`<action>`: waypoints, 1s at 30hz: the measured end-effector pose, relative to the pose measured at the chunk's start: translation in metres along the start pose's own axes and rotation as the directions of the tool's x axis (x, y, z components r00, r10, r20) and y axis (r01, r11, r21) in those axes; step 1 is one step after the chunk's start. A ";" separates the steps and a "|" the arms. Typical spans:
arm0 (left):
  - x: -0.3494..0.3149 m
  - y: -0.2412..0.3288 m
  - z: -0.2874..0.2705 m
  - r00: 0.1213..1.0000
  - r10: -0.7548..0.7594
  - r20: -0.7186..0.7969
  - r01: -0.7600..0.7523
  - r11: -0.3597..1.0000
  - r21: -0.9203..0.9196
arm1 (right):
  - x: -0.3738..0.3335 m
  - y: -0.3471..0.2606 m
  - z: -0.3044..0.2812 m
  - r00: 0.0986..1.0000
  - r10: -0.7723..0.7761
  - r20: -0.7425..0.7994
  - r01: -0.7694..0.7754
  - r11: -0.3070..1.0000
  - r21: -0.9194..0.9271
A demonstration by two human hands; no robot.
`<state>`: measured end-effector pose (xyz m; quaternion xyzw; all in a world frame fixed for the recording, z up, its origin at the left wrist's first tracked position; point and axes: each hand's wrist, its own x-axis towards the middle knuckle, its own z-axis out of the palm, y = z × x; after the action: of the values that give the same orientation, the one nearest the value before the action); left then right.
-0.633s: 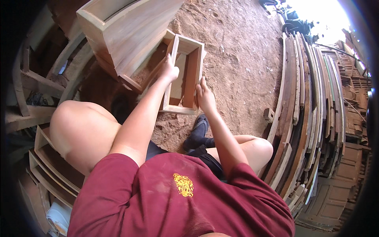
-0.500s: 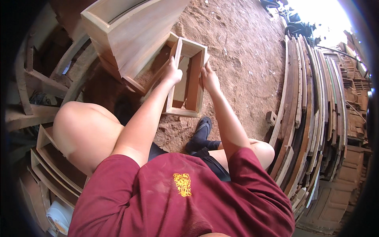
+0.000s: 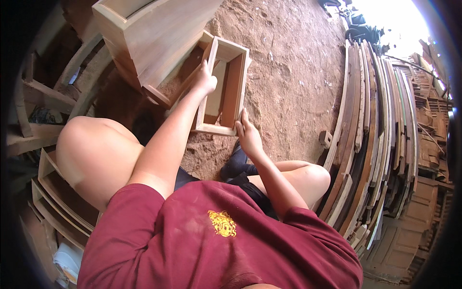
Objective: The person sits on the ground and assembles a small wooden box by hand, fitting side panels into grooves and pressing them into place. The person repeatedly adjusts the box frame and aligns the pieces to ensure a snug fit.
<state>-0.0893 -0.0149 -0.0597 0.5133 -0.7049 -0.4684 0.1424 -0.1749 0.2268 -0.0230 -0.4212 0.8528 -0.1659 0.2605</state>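
Note:
A rectangular wooden box frame [image 3: 244, 74], drawer-like and with pale rims, is tilted in front of me over the dirt floor. My left hand [image 3: 206, 79] is closed around its left long side. At the near right corner, my right hand [image 3: 248, 131] has its fingers against the outer edge, thumb on the near side. Just left of the box lies another open wooden box [image 3: 161, 95], partly covered by my left arm. Behind that stands a larger pale wooden cabinet [image 3: 154, 43].
Long stacked planks [image 3: 356, 139] line the right side, with a small wood block [image 3: 326, 138] beside them. Curved wooden pieces [image 3: 50, 96] crowd the left. Wooden drawers [image 3: 57, 192] sit by my left knee. Sandy dirt floor [image 3: 288, 72] stretches ahead.
My right hand has slid down the box's right side from near its far end to the near corner. The left hand keeps its hold on the left side.

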 end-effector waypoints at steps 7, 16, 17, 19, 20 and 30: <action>0.015 -0.015 0.012 0.995 0.079 -0.063 -0.085 0.991 -0.099 | -0.038 0.007 0.013 1.000 0.005 -0.029 -0.003 0.996 0.093; 0.015 -0.015 0.015 0.998 0.056 -0.028 -0.059 0.990 -0.124 | 0.018 0.022 0.012 0.996 0.069 0.056 -0.089 0.717 0.691; 0.014 -0.015 0.013 0.999 0.049 -0.015 -0.050 0.991 -0.120 | 0.024 0.022 0.013 0.996 0.074 0.040 -0.081 0.713 0.697; 0.012 -0.012 0.016 1.000 0.031 -0.004 -0.031 0.996 -0.081 | 0.023 0.025 0.015 0.999 0.051 -0.016 -0.029 0.760 0.650; 0.014 -0.012 0.014 1.000 0.020 -0.004 -0.020 0.998 -0.058 | 0.013 0.027 0.020 0.999 0.015 -0.050 0.018 0.803 0.596; 0.016 -0.019 0.017 0.998 0.059 0.009 -0.058 0.994 -0.090 | 0.008 0.025 0.029 0.991 0.051 -0.124 0.038 0.778 0.627</action>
<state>-0.0966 -0.0206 -0.0877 0.4828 -0.6987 -0.4981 0.1751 -0.1772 0.2333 -0.0613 -0.2954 0.7656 -0.4675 0.3288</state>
